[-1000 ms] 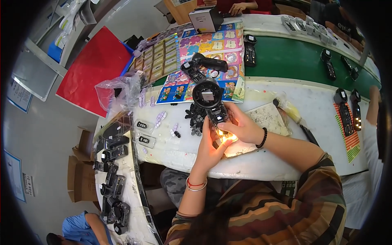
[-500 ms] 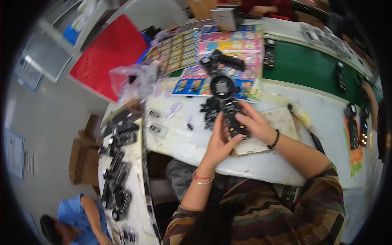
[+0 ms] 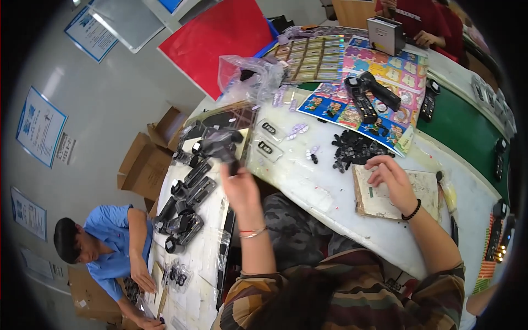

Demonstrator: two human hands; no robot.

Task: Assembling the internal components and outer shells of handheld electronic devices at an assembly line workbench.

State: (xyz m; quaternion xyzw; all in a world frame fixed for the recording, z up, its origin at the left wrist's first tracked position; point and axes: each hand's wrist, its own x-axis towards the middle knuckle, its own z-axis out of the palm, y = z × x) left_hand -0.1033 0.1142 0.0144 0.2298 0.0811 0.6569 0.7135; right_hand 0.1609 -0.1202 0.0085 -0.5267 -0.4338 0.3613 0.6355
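Observation:
My left hand point(image 3: 240, 191) is closed on the lower end of a black handheld device point(image 3: 221, 146) with a wider head, blurred by motion. It is held over the side table at left, above similar black devices point(image 3: 193, 184) lying in a row. My right hand point(image 3: 392, 182) holds nothing, its fingers apart and loosely bent, over a worn whitish block point(image 3: 379, 198). Just beyond that hand lies a heap of small black parts point(image 3: 357, 148). Farther back, another black device point(image 3: 361, 102) rests on colourful sticker sheets point(image 3: 352, 118), beside a black handle-shaped piece point(image 3: 384, 92).
Clear packs with black parts point(image 3: 268, 147) and small purple pieces point(image 3: 297, 130) lie on the white table. A green belt point(image 3: 461, 129) carries devices at right. A person in blue point(image 3: 118, 231) works at the left; another in dark red point(image 3: 434, 27) sits across. Cardboard boxes point(image 3: 144, 165) stand on the floor.
The black device has gone from between both hands to the left side table in my left hand. My right hand has let go and moved over the block. The view has turned leftward.

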